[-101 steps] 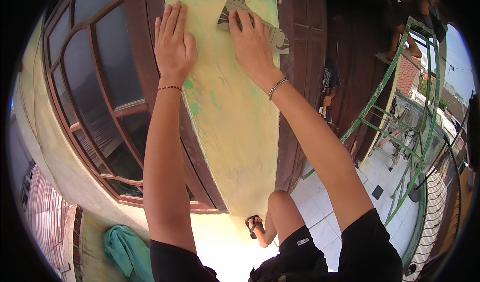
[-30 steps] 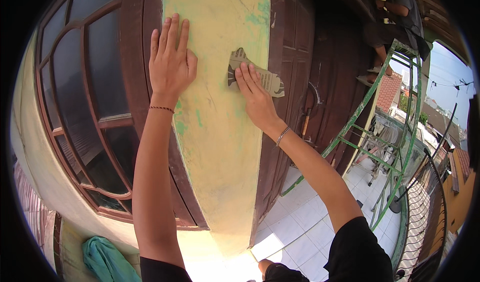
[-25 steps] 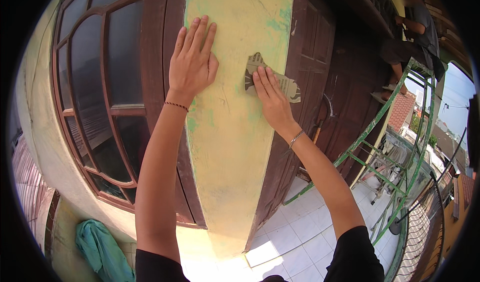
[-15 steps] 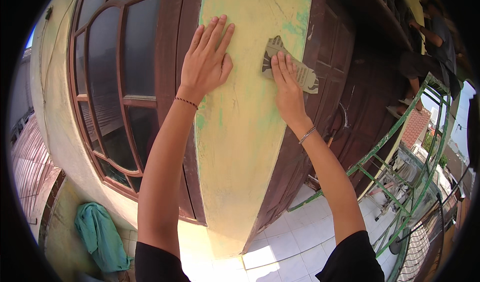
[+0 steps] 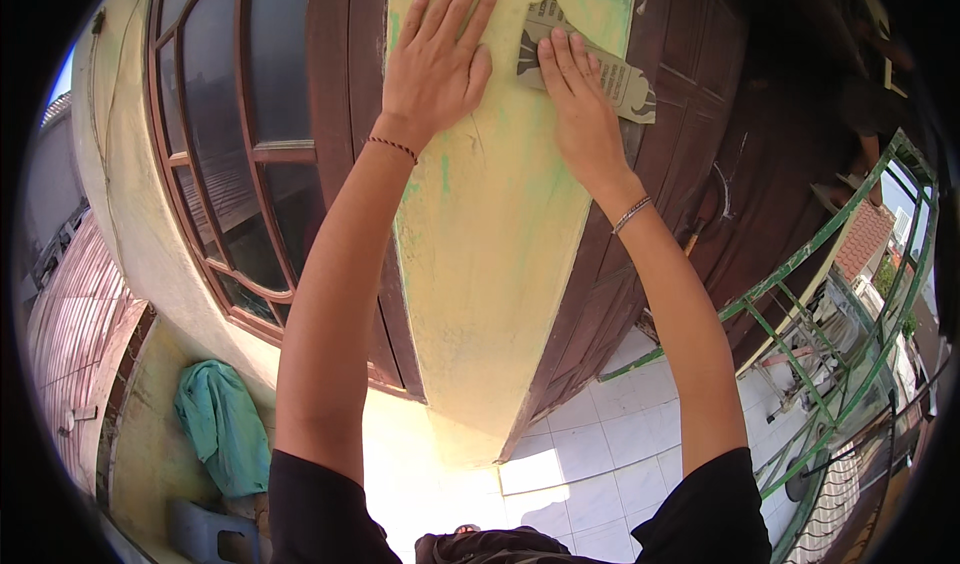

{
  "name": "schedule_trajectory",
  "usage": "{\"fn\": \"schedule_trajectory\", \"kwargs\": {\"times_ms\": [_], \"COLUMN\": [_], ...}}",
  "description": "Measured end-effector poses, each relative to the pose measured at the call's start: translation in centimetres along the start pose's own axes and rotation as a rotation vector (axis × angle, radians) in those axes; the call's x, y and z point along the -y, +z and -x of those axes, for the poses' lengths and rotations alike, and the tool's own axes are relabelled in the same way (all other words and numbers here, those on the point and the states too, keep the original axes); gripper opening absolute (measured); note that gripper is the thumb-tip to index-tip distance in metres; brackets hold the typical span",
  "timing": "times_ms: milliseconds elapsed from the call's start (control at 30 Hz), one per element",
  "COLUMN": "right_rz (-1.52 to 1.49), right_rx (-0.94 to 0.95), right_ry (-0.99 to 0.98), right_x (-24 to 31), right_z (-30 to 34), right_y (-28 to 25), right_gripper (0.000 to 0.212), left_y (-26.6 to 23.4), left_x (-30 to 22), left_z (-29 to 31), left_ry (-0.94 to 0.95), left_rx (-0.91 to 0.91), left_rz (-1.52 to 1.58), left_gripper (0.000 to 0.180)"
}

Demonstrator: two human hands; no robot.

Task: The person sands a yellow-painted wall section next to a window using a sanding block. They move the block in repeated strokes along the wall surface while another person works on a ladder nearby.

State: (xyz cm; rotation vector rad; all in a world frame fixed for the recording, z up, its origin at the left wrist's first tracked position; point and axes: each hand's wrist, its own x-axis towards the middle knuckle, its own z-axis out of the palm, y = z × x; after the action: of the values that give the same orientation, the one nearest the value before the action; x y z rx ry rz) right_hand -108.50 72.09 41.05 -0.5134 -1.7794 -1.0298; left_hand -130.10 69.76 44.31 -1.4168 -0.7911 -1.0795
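Observation:
In front of me stands a yellow wall section (image 5: 490, 294) with worn green patches, between two brown wooden frames. My left hand (image 5: 435, 64) lies flat on its upper left part, fingers spread, holding nothing. At the upper right, my right hand (image 5: 580, 89) presses a folded piece of sandpaper (image 5: 628, 89) against the wall with its fingers laid together over it. The sandpaper's tan printed backing faces me, and its right end reaches over the brown frame. Its grit side is hidden.
A brown-framed window (image 5: 215, 94) is on the left, a dark wooden door (image 5: 690, 84) on the right. Green metal scaffolding (image 5: 800, 269) stands at the right, near another person in shadow. A green cloth (image 5: 222, 429) lies over something by a blue plastic stool (image 5: 215, 532). White tiles (image 5: 600, 454) cover the floor.
The view has tilted down, so the wall and both hands sit higher in the picture. My right hand and the sandpaper have also slid a little up the wall.

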Motion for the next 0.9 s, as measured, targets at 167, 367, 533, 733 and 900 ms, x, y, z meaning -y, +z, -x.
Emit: {"fn": "schedule_trajectory", "kwargs": {"times_ms": [167, 367, 533, 733, 900], "right_rz": [0.062, 0.108, 0.061, 0.261, 0.022], "right_rx": [0.099, -0.184, 0.174, -0.02, 0.01], "right_ry": [-0.132, 0.084, -0.167, -0.245, -0.252], "right_x": [-0.6, -6.9, 1.0, -4.9, -0.8], "right_z": [6.3, -6.9, 7.3, -8.3, -7.6], "right_y": [0.1, -1.2, 0.0, -1.3, 0.5], "right_gripper": [0.059, 0.06, 0.06, 0.069, 0.069], "left_y": [-0.4, 0.0, 0.0, -0.2, -1.2], "left_x": [-1.9, -2.2, -1.6, -1.5, -0.6], "left_z": [-1.2, -1.0, 0.3, 0.7, 1.7], "left_ry": [-0.034, -0.025, -0.035, -0.163, -0.175], "left_rx": [0.039, -0.105, -0.206, -0.286, -0.312], "left_rz": [0.074, 0.061, 0.091, 0.148, 0.405], "left_gripper": [0.067, 0.06, 0.059, 0.059, 0.066]}}
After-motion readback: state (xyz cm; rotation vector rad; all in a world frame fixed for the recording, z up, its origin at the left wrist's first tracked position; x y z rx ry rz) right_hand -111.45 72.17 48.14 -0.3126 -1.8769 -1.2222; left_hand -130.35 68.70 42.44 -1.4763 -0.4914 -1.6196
